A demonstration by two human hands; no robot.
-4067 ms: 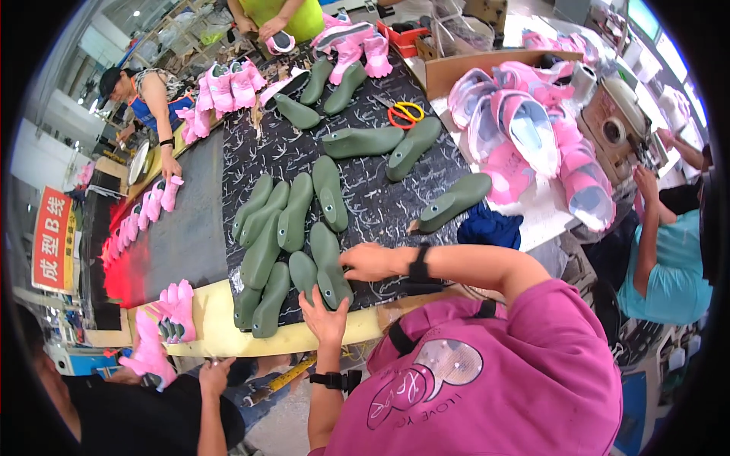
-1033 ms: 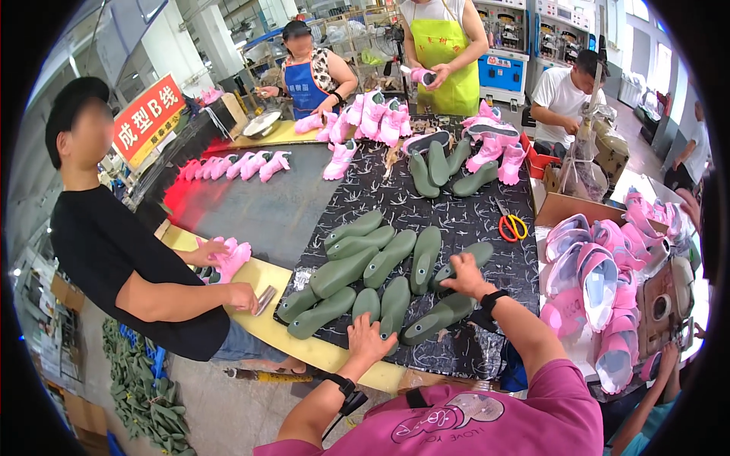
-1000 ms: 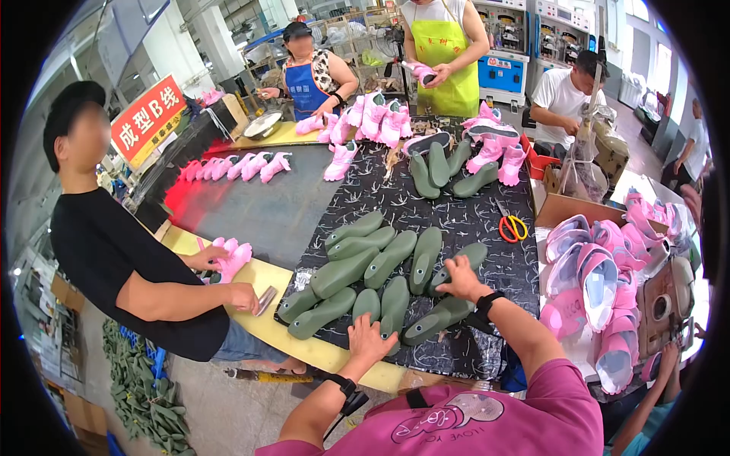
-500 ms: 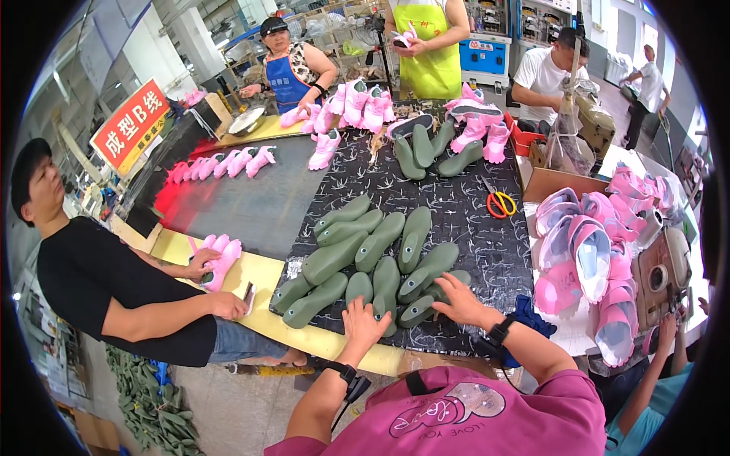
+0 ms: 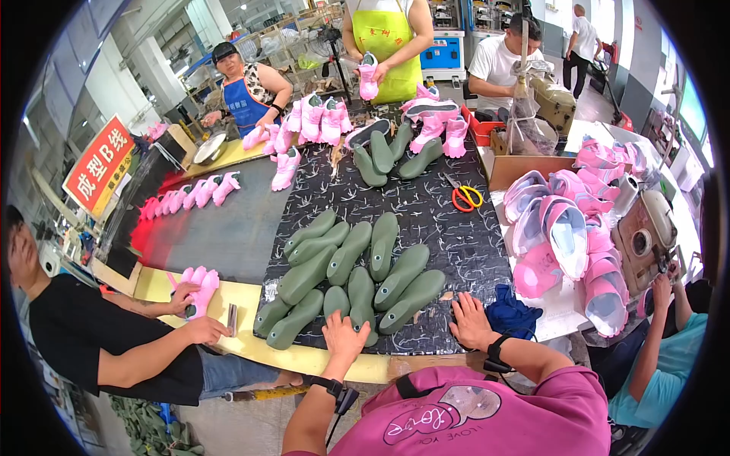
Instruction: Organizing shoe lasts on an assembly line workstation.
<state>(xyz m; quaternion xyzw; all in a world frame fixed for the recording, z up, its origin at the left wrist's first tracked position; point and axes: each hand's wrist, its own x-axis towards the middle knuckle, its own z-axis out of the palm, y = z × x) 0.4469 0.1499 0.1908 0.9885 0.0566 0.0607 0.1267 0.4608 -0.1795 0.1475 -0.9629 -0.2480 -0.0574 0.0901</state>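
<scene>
A group of dark green shoe lasts [image 5: 306, 275] lies side by side on the black patterned table covering in front of me. My left hand [image 5: 344, 335] is open at the near ends of the middle lasts, its fingertips against them. My right hand [image 5: 472, 322] rests on the covering with fingers spread and nothing in it, just right of the rightmost last [image 5: 413, 302]. A crumpled dark blue cloth [image 5: 511, 313] lies beyond that hand on its right.
Red-and-yellow-handled scissors [image 5: 466, 199] lie farther back, near more green lasts [image 5: 420, 160]. Pink shoe uppers [image 5: 564, 235] are heaped at the right. Pink shoes [image 5: 331, 120] stand along the far edge. Co-workers surround the table; one at left holds a pink shoe [image 5: 201, 289].
My right hand has moved off the lasts onto the covering. The right-hand lasts now lie closer together and straighter. My view has shifted. The far co-worker's shoe is now upright.
</scene>
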